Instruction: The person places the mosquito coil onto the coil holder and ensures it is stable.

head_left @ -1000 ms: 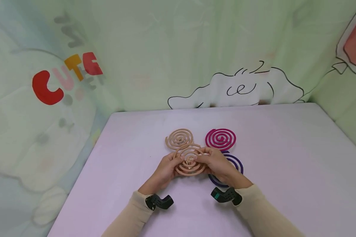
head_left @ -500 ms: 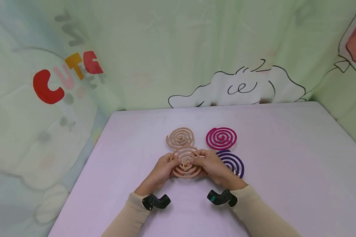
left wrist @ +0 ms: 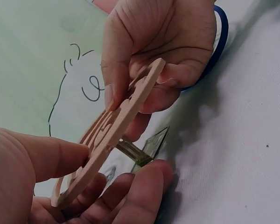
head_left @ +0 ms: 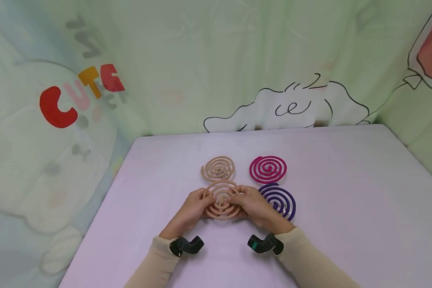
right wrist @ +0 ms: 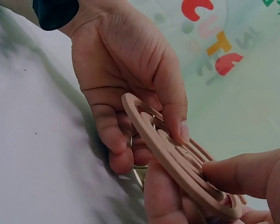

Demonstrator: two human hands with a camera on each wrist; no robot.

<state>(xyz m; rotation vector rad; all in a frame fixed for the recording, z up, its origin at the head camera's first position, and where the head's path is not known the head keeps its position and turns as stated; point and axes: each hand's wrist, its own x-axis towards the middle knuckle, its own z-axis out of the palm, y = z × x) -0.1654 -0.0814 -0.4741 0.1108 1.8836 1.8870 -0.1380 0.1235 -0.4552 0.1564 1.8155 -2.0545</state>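
Observation:
My left hand point(head_left: 193, 208) and right hand point(head_left: 253, 206) hold a tan spiral mosquito coil point(left wrist: 123, 119) between them, above the near middle of the table. Both thumbs press its upper face close to the centre, while the other fingers curl underneath. A small metal stand point(left wrist: 135, 151) juts from the coil's underside in the left wrist view, with fingers of my left hand close against it. From the right wrist, the coil appears tilted and the stand is mostly hidden behind fingers.
Another tan coil point(head_left: 218, 168) lies behind the held one. A magenta coil point(head_left: 268, 169) sits to its right, and a purple coil point(head_left: 276, 200) lies beside my right hand, partly covered by it. A printed curtain point(head_left: 173, 72) surrounds the white table point(head_left: 345, 192).
Both hands have shifted slightly left and nearer to me, carrying the tan coil. More of the purple coil shows beside my right hand.

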